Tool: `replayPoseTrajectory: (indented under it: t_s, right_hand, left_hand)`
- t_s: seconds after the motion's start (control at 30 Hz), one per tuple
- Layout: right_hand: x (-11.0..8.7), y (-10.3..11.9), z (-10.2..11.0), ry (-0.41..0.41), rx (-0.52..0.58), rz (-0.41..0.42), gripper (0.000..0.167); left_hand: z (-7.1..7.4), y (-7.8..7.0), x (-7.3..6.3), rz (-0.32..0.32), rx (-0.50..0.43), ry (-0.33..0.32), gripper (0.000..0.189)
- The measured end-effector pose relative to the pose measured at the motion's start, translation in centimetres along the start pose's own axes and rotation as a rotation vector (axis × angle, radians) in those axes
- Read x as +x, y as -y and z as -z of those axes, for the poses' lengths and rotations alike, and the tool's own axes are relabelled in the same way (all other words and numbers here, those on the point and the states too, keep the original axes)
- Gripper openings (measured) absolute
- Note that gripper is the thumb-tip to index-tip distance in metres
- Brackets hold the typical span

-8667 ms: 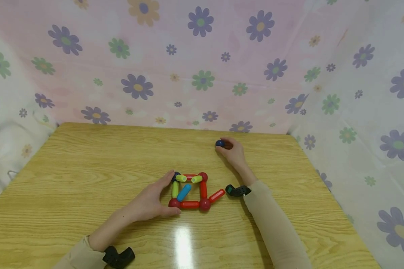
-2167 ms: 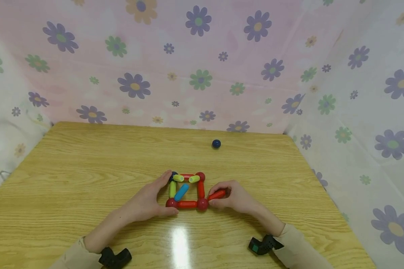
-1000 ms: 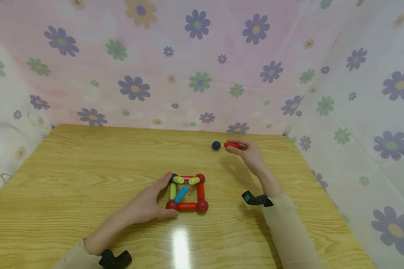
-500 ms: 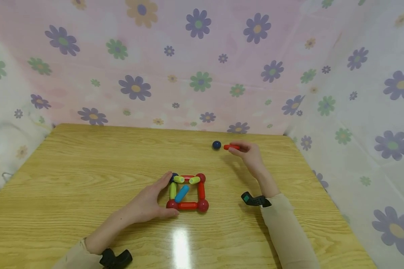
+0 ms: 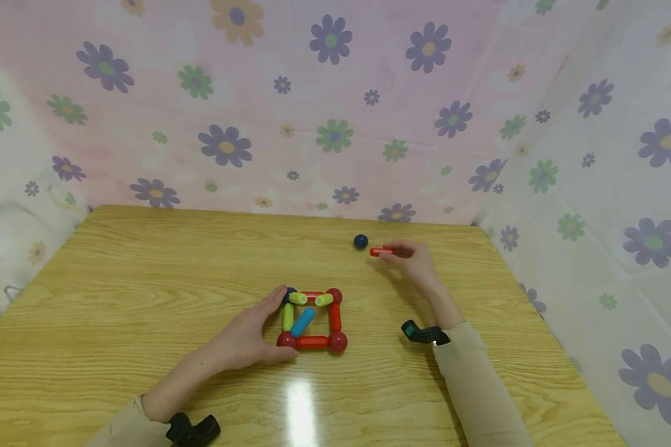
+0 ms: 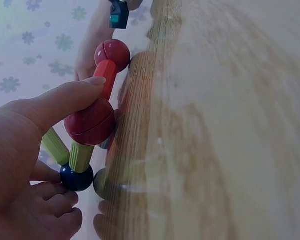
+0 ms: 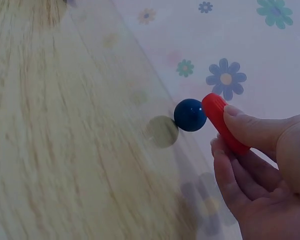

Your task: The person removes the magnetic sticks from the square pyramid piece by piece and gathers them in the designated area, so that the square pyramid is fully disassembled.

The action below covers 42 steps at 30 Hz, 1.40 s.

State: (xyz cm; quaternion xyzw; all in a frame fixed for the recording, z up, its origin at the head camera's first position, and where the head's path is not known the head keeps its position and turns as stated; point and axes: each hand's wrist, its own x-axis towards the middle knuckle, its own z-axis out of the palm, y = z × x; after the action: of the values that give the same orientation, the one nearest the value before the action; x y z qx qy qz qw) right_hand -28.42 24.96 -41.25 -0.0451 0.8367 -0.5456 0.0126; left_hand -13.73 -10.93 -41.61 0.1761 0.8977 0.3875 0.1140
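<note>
My left hand (image 5: 245,338) holds the left side of a magnetic rod-and-ball square (image 5: 313,342), its thumb at the near-left red ball (image 6: 92,122) and its fingertips at the dark blue ball (image 6: 76,177) behind. The square has red and yellow-green sides; two yellow-green rods and a blue rod (image 5: 303,322) jut from its corners. Toward the back right, my right hand (image 5: 416,264) pinches a red magnetic rod (image 7: 221,120) between thumb and fingers. Its free end points left, close to a loose dark blue ball (image 5: 360,241) resting on the table.
The wooden table (image 5: 173,267) runs back to a flowered curtain (image 5: 291,112), which also hangs along both sides. Each wrist carries a black camera mount (image 5: 423,333). A bright light reflection lies on the table in front of the square.
My right hand let go of the loose blue ball, took the red rod off the square's near-right ball and carried it to the back right. Lately it has dipped slightly nearer me. The left hand stayed put.
</note>
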Motion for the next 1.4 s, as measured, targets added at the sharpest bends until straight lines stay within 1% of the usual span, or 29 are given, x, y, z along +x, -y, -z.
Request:
replayPoseTrajectory:
  t_s: [0.13,0.37,0.57,0.83,1.07,1.2,1.4]
  right_hand:
    - [0.1,-0.4,0.1,-0.012,-0.034,0.003,0.04]
    - [0.3,-1.0,0.0,-0.043,-0.087,-0.048,0.038]
    - [0.2,-1.4,-0.2,-0.054,-0.129,-0.047,0.036]
    - [0.2,-1.8,-0.2,-0.036,-0.144,-0.014,0.029]
    - [0.4,-2.2,-0.4,-0.017,-0.172,-0.001,0.029]
    - [0.5,-2.3,-0.5,-0.015,-0.167,0.007,0.028]
    - [0.4,-2.2,-0.4,0.001,-0.155,0.002,0.029]
  left_hand:
    - [0.0,0.0,0.0,0.0,0.003,0.001,0.116]
    - [-0.1,-0.1,0.1,0.004,-0.004,0.004,0.116]
    - [-0.1,0.0,0.0,0.006,0.0,0.001,0.116]
    - [0.0,-0.1,0.0,0.0,-0.006,-0.002,0.116]
    - [0.0,-0.1,0.0,-0.007,0.009,-0.011,0.116]
    - [0.0,-0.1,0.0,-0.006,0.007,-0.01,0.116]
    - [0.0,-0.2,0.0,0.004,0.003,-0.005,0.116]
